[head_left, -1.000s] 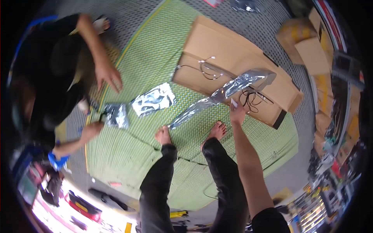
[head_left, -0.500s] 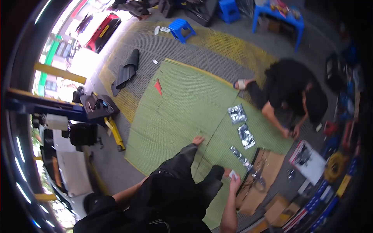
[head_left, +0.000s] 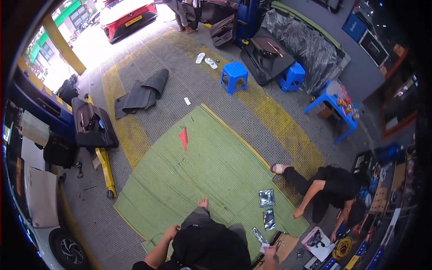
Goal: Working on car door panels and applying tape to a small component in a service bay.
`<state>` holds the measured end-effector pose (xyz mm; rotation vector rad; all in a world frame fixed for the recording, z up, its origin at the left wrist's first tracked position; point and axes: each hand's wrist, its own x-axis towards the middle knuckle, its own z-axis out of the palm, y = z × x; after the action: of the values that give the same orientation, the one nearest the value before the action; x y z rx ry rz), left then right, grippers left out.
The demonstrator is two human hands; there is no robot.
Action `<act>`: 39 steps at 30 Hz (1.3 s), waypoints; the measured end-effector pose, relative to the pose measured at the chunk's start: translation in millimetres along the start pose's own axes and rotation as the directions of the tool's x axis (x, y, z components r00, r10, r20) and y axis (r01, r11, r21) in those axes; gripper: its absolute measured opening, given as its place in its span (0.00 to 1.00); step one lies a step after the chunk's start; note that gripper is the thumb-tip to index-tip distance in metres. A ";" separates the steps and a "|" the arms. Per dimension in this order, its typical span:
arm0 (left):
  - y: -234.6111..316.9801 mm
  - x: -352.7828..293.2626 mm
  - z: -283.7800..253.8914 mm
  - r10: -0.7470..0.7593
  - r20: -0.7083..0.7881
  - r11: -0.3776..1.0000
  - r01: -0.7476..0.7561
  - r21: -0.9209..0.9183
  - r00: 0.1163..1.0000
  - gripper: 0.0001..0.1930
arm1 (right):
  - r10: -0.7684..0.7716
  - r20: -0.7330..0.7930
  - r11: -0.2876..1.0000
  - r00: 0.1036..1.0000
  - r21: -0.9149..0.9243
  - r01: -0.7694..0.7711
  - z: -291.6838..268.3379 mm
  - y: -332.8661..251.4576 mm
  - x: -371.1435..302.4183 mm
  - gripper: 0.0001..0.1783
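My right hand (head_left: 270, 253) is closed on a small white piece of paper (head_left: 264, 247), low above the edge of an open cardboard piece (head_left: 286, 248). Beside my left knee is my left hand (head_left: 171, 232), its fingers curled; whatever they may hold is hidden. I sit on a green woven mat (head_left: 180, 180), one bare foot (head_left: 204, 203) forward. Just beyond my right hand lies a narrow silver packet (head_left: 258, 235). Two silver foil bags (head_left: 266, 198) with dark contents lie past it in a row.
A co-worker in black (head_left: 335, 186) crouches at the right, beside a white sheet with black parts (head_left: 317, 241) and a yellow coil (head_left: 342, 248). A red triangular piece (head_left: 183, 138) lies on the mat. Beyond are blue stools (head_left: 234, 75), rolled dark matting (head_left: 146, 92) and a yellow jack arm (head_left: 106, 173).
My view has tilted up, showing more of the far floor. My left hand has come into sight beside my knee. The co-worker's hands, together before, are now apart, one nearer the white sheet.
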<state>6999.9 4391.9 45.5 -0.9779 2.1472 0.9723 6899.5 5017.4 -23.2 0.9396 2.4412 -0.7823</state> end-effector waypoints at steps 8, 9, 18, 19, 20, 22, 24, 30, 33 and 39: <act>146.8 201.3 -196.4 -0.104 -0.257 0.871 -0.037 -0.490 0.961 0.20 | -0.336 0.245 0.927 0.909 -0.083 0.365 104.6 -475.8 -2.4 0.12; 168.5 231.3 -216.3 -0.031 -0.242 0.877 -0.090 -0.472 0.970 0.20 | -0.385 0.204 0.917 0.900 -0.023 0.398 120.8 -516.7 15.2 0.11; 399.9 402.9 -426.8 0.030 -0.214 0.725 -0.169 -0.667 0.976 0.16 | -0.446 0.236 0.892 0.863 0.044 0.449 191.7 -936.7 153.4 0.11; 433.6 423.2 -455.8 0.055 -0.226 0.648 -0.207 -0.733 0.973 0.16 | -0.481 0.246 0.876 0.842 0.101 0.471 203.8 -994.5 157.4 0.12; 465.1 443.2 -485.5 0.043 -0.222 0.641 -0.197 -0.742 0.974 0.16 | -0.563 0.261 0.827 0.784 0.157 0.540 212.6 -1055.4 153.9 0.12; 531.0 486.1 -549.3 0.128 -0.066 0.468 -0.119 -0.876 0.990 0.18 | -0.715 0.300 0.699 0.632 0.278 0.659 226.9 -1178.0 138.6 0.13; 598.9 535.2 -606.0 0.174 -0.036 0.359 -0.097 -0.928 0.984 0.19 | -0.854 0.296 0.514 0.427 0.359 0.779 248.1 -1287.7 126.3 0.16; 701.1 743.0 -760.7 0.248 -0.005 0.191 -0.054 -0.980 0.969 0.20 | -0.959 0.282 0.129 0.011 0.403 0.906 332.9 -1537.3 124.4 0.27; 745.9 812.1 -847.4 0.219 0.033 0.158 -0.003 -0.987 0.975 0.19 | -0.937 0.336 0.279 0.092 0.567 0.775 348.2 -1623.3 166.6 0.34; 735.2 977.0 -965.3 0.023 -0.339 0.696 -0.259 -0.670 0.940 0.19 | -0.750 0.458 0.659 0.477 0.456 0.599 430.9 -1777.0 381.1 0.21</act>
<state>5667.1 3591.9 147.6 -1.4005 2.1272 1.9358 5457.8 3833.6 69.4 -0.3358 2.0628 -1.4051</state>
